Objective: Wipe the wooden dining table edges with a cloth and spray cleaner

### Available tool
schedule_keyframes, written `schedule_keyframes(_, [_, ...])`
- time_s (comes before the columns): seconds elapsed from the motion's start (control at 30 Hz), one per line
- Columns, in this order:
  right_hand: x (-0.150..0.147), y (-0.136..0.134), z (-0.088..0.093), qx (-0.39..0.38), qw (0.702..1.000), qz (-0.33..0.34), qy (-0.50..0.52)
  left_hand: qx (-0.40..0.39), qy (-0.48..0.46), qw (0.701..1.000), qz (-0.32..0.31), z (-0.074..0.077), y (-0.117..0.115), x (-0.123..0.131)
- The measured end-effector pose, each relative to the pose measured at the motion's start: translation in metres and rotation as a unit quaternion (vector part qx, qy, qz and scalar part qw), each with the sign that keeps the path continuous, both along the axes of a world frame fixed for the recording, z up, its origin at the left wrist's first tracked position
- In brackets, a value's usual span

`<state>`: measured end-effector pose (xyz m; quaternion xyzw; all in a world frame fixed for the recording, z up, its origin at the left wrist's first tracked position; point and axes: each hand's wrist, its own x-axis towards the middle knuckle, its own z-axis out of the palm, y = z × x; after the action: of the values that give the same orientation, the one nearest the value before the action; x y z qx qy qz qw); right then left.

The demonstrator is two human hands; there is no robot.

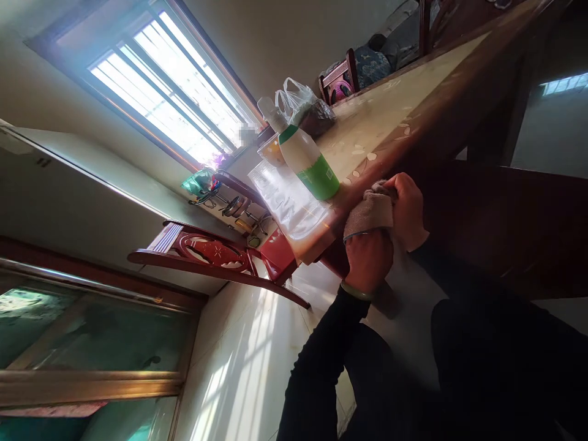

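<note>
Indoors, view tilted steeply. Worktop (367, 128) pale with scattered petal-like marks and a broad reddish-brown border; its near edge passes just beyond the grip. Bright barred window (169, 86) well apart from the grip, up and left in the view. Left of the grip, a carved red wooden chair (220, 252); below that, light floor tiles (243, 355) striped by sun.

On the worktop near the grip: green-and-white bottle (310, 162), standing, cap end toward the window side, base toward the worktop's near edge. Clear plastic sheet or bag (289, 199) lying flat beside it.

Brown cloth (371, 215) at the grip, just short of the worktop edge. Right hand (408, 205) closed on its bunched far end. Left hand (370, 260) has its fingers hidden under the cloth; cannot tell whether they are curled or spread. Cloth's long axis runs roughly in line with the left hand, from a dark-edged band over the knuckles up and slightly right; bunched end points away from the wearer.
</note>
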<state>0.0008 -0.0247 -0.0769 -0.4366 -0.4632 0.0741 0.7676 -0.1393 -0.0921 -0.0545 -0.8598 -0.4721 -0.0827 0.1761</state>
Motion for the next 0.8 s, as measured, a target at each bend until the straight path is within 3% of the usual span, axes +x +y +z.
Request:
schedule_keyframes(0.23, [-0.022, -0.012, -0.009, 0.015, 0.997, 0.042, -0.055, 0.014, -0.011, 1.0, 0.025, -0.008, -0.018, -0.024])
schedule_keyframes(0.4, [0.026, 0.015, -0.008, -0.022, 0.999, -0.046, -0.004, 0.0, -0.012, 0.999, -0.038, -0.005, 0.006, 0.009])
schedule_keyframes(0.47, [0.028, 0.016, -0.006, -0.036, 0.997, -0.062, 0.026, 0.008, -0.024, 0.998, -0.05, -0.009, 0.012, 0.016])
schedule_keyframes(0.57, [-0.015, -0.011, -0.007, -0.005, 1.0, -0.017, 0.01, -0.014, -0.032, 0.999, 0.009, -0.024, -0.002, -0.009])
schedule_keyframes(0.7, [-0.098, -0.06, -0.009, 0.005, 0.993, 0.094, -0.064, -0.012, -0.087, 0.988, 0.126, -0.047, -0.041, -0.082])
schedule_keyframes(0.8, [-0.124, -0.072, -0.008, 0.01, 0.988, 0.138, -0.074, 0.014, -0.13, 0.979, 0.154, -0.052, -0.056, -0.115])
